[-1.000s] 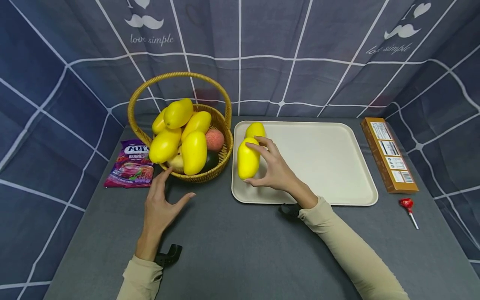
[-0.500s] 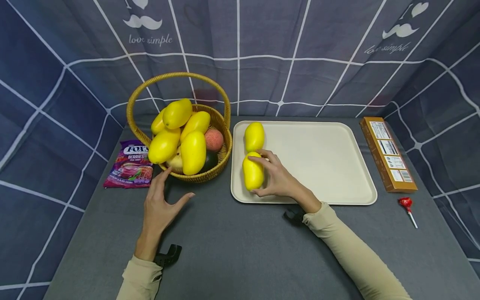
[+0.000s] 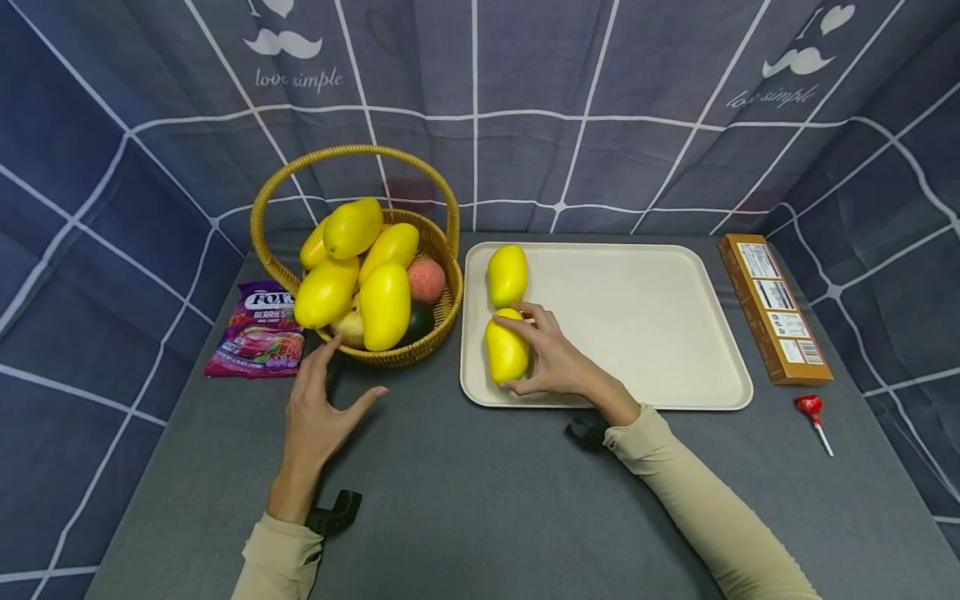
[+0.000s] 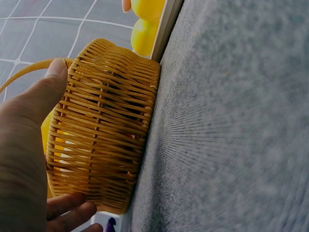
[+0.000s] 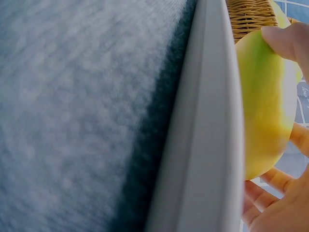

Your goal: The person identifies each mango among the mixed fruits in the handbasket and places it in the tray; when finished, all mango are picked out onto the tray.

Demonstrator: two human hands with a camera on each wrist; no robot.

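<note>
In the head view, a yellow mango (image 3: 504, 352) lies at the front left of the cream tray (image 3: 637, 325). My right hand (image 3: 557, 360) holds it between thumb and fingers. Just behind it on the tray is a second mango (image 3: 507, 277). The wicker basket (image 3: 401, 357) stands to the left, heaped with several mangoes, a pinkish-red round fruit (image 3: 426, 280), a dark fruit (image 3: 420, 323) and a pale yellow fruit (image 3: 349, 327). My left hand (image 3: 315, 421) is at the basket's front with fingers and thumb spread; the left wrist view shows it alongside the basket wall (image 4: 101, 130).
A purple candy bag (image 3: 258, 333) lies left of the basket, partly behind it. Right of the tray are a brown box (image 3: 776, 308) with white labels and a red lollipop (image 3: 812, 408). A grid-patterned curtain (image 3: 525, 158) encloses the back and sides.
My right hand has brought the mango toward the front of the tray, exposing the mango behind it. It has barely moved in the last half second. The left hand has stayed at the basket.
</note>
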